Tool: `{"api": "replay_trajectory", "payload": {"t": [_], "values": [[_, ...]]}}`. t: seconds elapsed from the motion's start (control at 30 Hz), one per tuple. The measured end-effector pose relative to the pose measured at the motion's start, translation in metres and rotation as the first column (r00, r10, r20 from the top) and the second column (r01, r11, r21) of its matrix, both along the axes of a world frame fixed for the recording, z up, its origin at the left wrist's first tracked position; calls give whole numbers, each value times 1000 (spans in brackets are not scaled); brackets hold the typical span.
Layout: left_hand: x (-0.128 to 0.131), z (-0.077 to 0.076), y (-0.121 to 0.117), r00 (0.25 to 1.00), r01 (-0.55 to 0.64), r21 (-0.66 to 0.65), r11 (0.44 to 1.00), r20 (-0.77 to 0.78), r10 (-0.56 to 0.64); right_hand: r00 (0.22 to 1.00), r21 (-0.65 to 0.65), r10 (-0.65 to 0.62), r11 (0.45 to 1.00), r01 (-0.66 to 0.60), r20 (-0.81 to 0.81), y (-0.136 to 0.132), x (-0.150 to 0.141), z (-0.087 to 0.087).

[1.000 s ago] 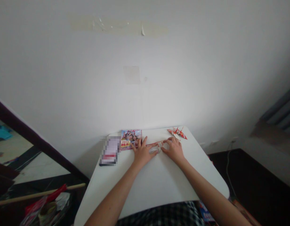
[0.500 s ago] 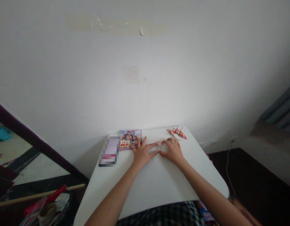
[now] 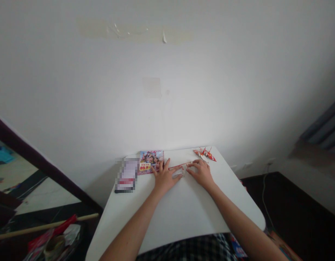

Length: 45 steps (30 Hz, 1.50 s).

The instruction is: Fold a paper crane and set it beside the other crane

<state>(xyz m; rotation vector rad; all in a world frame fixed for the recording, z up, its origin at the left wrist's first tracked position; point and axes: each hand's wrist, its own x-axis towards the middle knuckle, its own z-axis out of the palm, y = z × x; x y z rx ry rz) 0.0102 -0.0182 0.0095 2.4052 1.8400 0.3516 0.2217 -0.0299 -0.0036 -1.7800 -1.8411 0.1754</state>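
Note:
A folded piece of printed paper (image 3: 185,169) with red edging lies on the white table (image 3: 183,210). My left hand (image 3: 164,178) is flat with fingers spread. Its thumb and forefinger touch the paper's left part, and the other fingertips reach a colourful flyer (image 3: 151,158) marked 89.9. At the paper's right end, my right hand (image 3: 202,174) rests with fingers loosely bent and apart. That hand covers part of the paper. Just beyond it sits a red and white folded-paper figure like an origami crane (image 3: 206,154).
A blurred-out phone-like object (image 3: 126,175) lies at the table's left edge. The table's far side meets a white wall (image 3: 167,116). On the left are a dark-framed mirror (image 3: 48,170), a wooden stick (image 3: 87,216) and a bin-like heap of wrappers (image 3: 57,243).
The fingers of my right hand have shifted, and its thumb has drawn away from my left hand. My left hand stays spread in place. The view has moved very slightly.

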Motion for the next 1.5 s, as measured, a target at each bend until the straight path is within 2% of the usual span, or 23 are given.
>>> {"api": "replay_trajectory", "payload": {"t": [0.17,0.33,0.5,0.77,0.97,1.2,1.37,1.5], "values": [[1,1,0,1000,-4,-9,1000,-14,4,997,60,-49,997,45,63,3,-5,-1],[1,0,0,1000,2,11,1000,4,-2,989,56,-79,996,73,124,2,-10,5],[0,-1,1,1000,10,8,1000,17,-10,992,34,-50,998,46,115,-1,-9,7],[1,-1,1,1000,-3,11,1000,-7,3,993,34,23,999,-27,112,-4,-7,-2],[0,-4,1,1000,4,17,1000,4,-5,997,85,46,995,-52,63,0,-2,-11],[-1,-3,0,1000,4,31,1000,22,-5,985,144,120,984,-102,-121,13,7,-22],[0,-3,0,1000,0,28,1000,25,-1,981,142,166,978,-151,-104,14,6,-25],[1,-2,0,1000,-17,17,1000,13,17,985,95,152,985,-145,-76,11,4,-20]]}}
